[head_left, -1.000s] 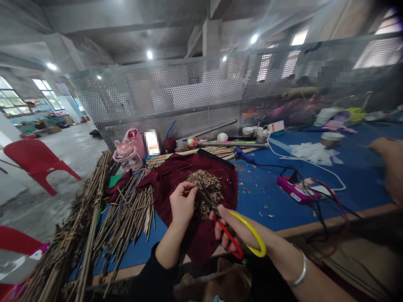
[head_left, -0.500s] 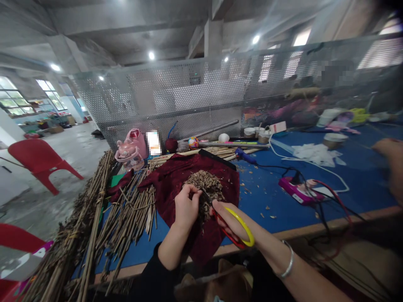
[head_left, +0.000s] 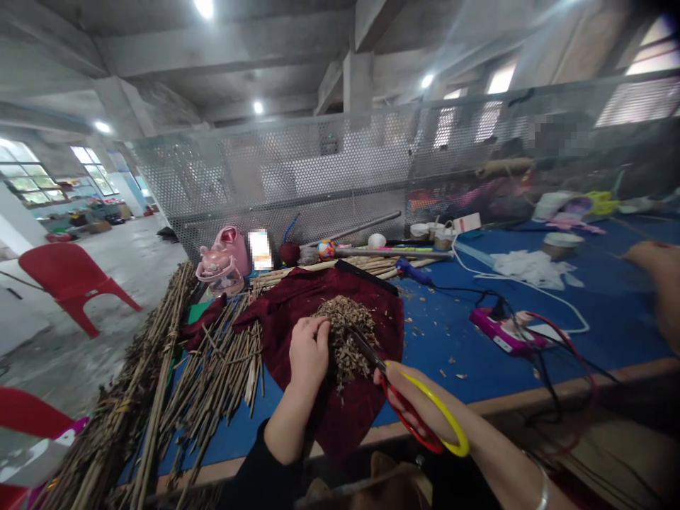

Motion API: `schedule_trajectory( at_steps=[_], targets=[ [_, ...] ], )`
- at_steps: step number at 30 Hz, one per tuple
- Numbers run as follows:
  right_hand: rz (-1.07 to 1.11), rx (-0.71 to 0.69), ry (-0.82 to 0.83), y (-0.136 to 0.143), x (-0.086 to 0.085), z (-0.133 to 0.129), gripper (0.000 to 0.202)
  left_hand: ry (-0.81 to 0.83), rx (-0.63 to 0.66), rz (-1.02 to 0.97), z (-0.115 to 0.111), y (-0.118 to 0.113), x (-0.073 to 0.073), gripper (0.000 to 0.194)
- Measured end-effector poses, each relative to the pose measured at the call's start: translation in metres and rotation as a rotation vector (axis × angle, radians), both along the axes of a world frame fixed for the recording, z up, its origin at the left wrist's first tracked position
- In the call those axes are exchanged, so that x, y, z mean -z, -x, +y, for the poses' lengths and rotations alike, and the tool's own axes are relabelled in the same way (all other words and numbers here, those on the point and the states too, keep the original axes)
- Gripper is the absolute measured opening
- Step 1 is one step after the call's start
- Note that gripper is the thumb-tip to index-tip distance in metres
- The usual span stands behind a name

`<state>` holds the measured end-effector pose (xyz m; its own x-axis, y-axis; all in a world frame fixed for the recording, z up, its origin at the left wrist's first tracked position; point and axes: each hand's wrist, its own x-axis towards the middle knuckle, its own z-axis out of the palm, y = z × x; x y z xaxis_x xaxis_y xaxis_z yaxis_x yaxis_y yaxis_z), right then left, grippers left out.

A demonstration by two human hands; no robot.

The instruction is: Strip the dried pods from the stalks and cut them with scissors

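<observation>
My right hand is wrapped round a pair of scissors with red and yellow handles. Their dark blades point up and left over a heap of chopped dry brown plant bits. That heap lies on a dark red cloth spread over the blue table. At the heap's left edge, my left hand is closed, its thumb and fingers pressed together; what they pinch, if anything, is hidden. Cut dry stalks lie left of the cloth, beside a long bundle of stalks.
A blue glue gun and a purple power strip with cables lie to the right. Pink containers and a lit phone stand at the back left. Another person's hand shows at the right edge. A perforated metal screen stands behind.
My right hand has drawn the scissors down and right, away from my left fingertips. My left hand has shifted slightly left. The view has tipped up a little.
</observation>
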<state>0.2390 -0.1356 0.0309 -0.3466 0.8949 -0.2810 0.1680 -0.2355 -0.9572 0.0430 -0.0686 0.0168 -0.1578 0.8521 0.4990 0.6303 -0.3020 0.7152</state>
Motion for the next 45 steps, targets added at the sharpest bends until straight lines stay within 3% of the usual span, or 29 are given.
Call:
schedule_trajectory(
  at_steps=[2, 4, 8, 10, 14, 17, 22, 27, 30, 33, 35, 40, 45],
  targets=[
    [0.035, 0.010, 0.001, -0.007, 0.002, -0.005, 0.057, 0.015, -0.099, 0.031, 0.002, 0.000, 0.003, 0.030],
    [0.047, 0.019, 0.007, -0.012, 0.001, -0.009, 0.059, 0.067, -0.114, 0.059, 0.003, 0.000, 0.010, 0.039],
    [0.057, 0.074, 0.033, -0.019, 0.001, -0.011, 0.060, 0.172, 0.103, 0.066, 0.005, -0.003, 0.021, 0.047],
    [0.096, 0.091, 0.042, -0.022, 0.005, -0.010, 0.060, 0.163, 0.127, 0.023, 0.004, -0.003, 0.020, 0.047],
    [0.163, 0.097, 0.060, -0.029, 0.013, -0.009, 0.056, 0.102, -0.024, -0.019, -0.004, 0.011, 0.007, 0.044],
    [0.158, 0.108, 0.075, -0.032, 0.014, -0.009, 0.057, 0.119, -0.088, 0.060, -0.013, 0.030, 0.006, 0.036],
    [0.187, 0.048, 0.068, -0.025, 0.014, -0.010, 0.060, 0.284, -0.084, 0.369, -0.023, 0.055, 0.025, 0.033],
    [0.220, 0.001, 0.118, -0.014, 0.019, -0.017, 0.063, 0.283, -0.147, 0.495, -0.023, 0.063, 0.036, 0.039],
    [0.208, -0.011, 0.140, -0.010, 0.019, -0.020, 0.066, 0.253, -0.190, 0.424, -0.023, 0.063, 0.031, 0.037],
    [0.195, -0.045, 0.139, -0.009, 0.017, -0.021, 0.067, 0.245, -0.151, 0.361, -0.026, 0.062, 0.023, 0.033],
    [0.191, -0.081, 0.131, -0.008, 0.014, -0.021, 0.065, 0.280, -0.130, 0.389, -0.030, 0.061, 0.019, 0.037],
    [0.201, -0.124, 0.119, -0.005, 0.013, -0.020, 0.063, 0.445, -0.304, 0.529, -0.032, 0.056, 0.006, 0.043],
    [0.221, -0.116, 0.114, -0.001, 0.017, -0.021, 0.063, 0.511, -0.223, 0.610, -0.010, 0.048, -0.005, 0.024]
  ],
)
